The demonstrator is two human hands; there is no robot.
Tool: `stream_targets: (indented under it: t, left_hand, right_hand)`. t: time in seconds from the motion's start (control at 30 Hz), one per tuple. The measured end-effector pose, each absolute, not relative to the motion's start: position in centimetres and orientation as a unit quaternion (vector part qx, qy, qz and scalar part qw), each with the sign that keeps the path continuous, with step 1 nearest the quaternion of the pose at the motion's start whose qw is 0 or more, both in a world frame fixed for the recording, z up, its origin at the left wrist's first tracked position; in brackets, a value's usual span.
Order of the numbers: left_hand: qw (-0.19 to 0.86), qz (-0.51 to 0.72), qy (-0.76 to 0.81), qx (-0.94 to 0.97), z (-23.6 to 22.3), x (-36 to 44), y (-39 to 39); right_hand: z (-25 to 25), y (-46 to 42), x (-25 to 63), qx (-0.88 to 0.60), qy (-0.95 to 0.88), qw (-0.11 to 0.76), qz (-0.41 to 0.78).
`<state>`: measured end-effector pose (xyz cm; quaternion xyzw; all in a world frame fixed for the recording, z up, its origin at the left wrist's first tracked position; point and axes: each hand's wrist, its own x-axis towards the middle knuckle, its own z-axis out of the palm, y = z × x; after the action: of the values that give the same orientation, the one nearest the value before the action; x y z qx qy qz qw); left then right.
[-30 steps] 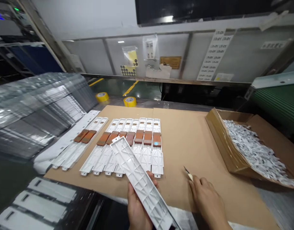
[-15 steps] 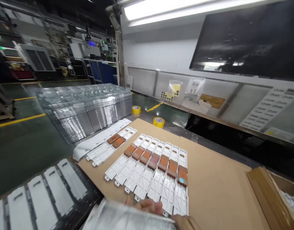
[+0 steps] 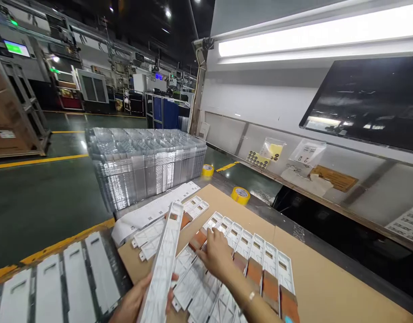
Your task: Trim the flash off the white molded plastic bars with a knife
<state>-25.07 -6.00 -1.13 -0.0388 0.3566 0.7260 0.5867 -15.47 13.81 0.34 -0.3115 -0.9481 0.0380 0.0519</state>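
My left hand (image 3: 134,303) grips a long white ribbed plastic strip (image 3: 162,262), which points up and away over the bench. My right hand (image 3: 216,255) reaches forward and rests its fingers on a row of several white plastic strips with brown pads (image 3: 253,264); whether it grips one I cannot tell. These strips lie side by side on a cardboard sheet (image 3: 327,287). Two more strips (image 3: 152,237) sit apart at the left end of the sheet.
A tall stack of clear plastic trays (image 3: 142,163) stands at the far left. Two yellow tape rolls (image 3: 240,195) lie behind the cardboard. White strips (image 3: 51,287) fill a dark tray at the lower left. A dark screen (image 3: 371,103) hangs on the back wall.
The view has swung left and up, and the box of white parts has left it. My right hand has moved onto the row of strips. The held strip now points upward.
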Motion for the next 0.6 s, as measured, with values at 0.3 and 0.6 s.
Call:
stream_targets:
  t: [0.3,0.6]
  left_hand:
    - [0.608,0.692,0.39,-0.001,-6.9,-29.0,3.2]
    - [0.608,0.696,0.381,0.015,-7.7,-29.1,2.5]
  right_hand:
    - [-1.8,16.8,-21.4,-0.341,-0.934,-0.075,0.075]
    - [-1.2,21.3,-20.3,-0.323,-0.871,-0.038,0.367]
